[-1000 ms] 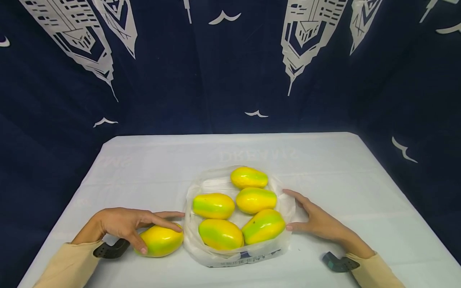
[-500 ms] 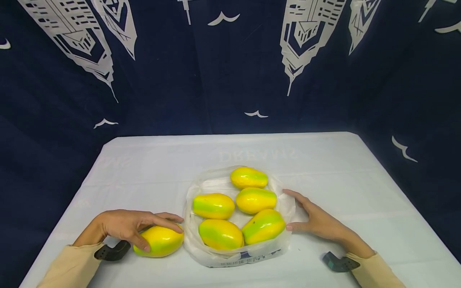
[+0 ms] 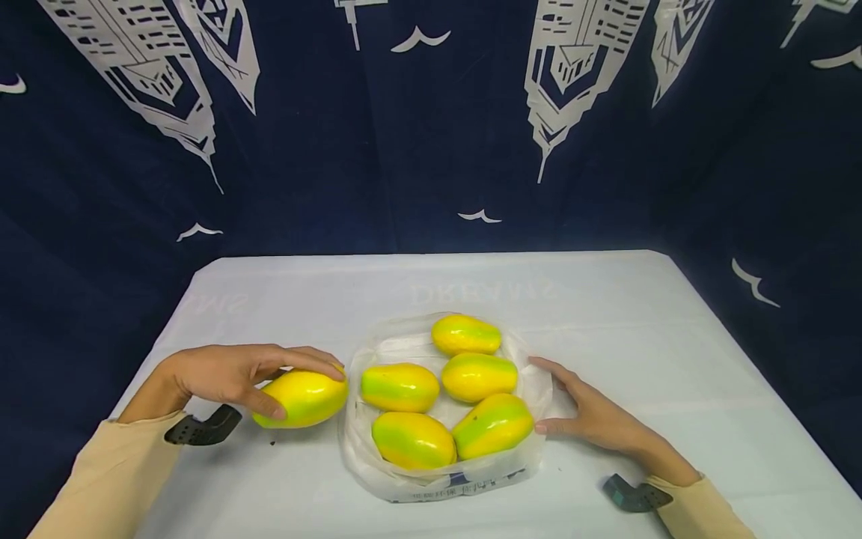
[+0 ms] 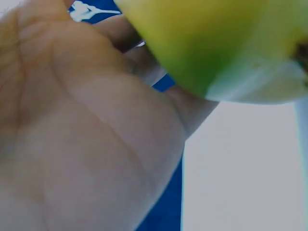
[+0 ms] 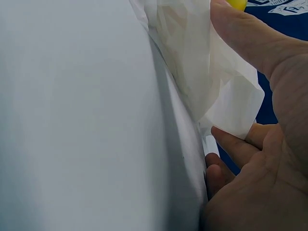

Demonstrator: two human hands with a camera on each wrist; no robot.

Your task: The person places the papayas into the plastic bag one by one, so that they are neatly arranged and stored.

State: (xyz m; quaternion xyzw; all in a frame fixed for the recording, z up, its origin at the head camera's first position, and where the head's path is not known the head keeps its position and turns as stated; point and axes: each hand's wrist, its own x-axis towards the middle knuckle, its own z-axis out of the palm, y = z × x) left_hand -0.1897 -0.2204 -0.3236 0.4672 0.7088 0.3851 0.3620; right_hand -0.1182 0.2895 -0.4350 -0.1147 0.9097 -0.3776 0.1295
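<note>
My left hand grips a yellow-green mango from above, thumb on the near side and fingers over the far side. It hangs just above the table, left of a thin white plastic bag. In the left wrist view, the same mango sits beyond the palm. Inside the bag, spread wide with its rim rolled down, lie several more mangoes. On the bag's right side rests my right hand, thumb and fingers apart and mostly straight. The right wrist view has its fingertips against the crumpled bag wall.
A white cloth covers the table. Behind and at both sides hangs a dark blue curtain with white building and bird prints. Black bands are worn on both wrists. A tiny dark speck lies below the lifted mango.
The left hand has lifted the mango off the table and moved it away from me, beside the bag's left rim. The right hand and the bag have stayed in place.
</note>
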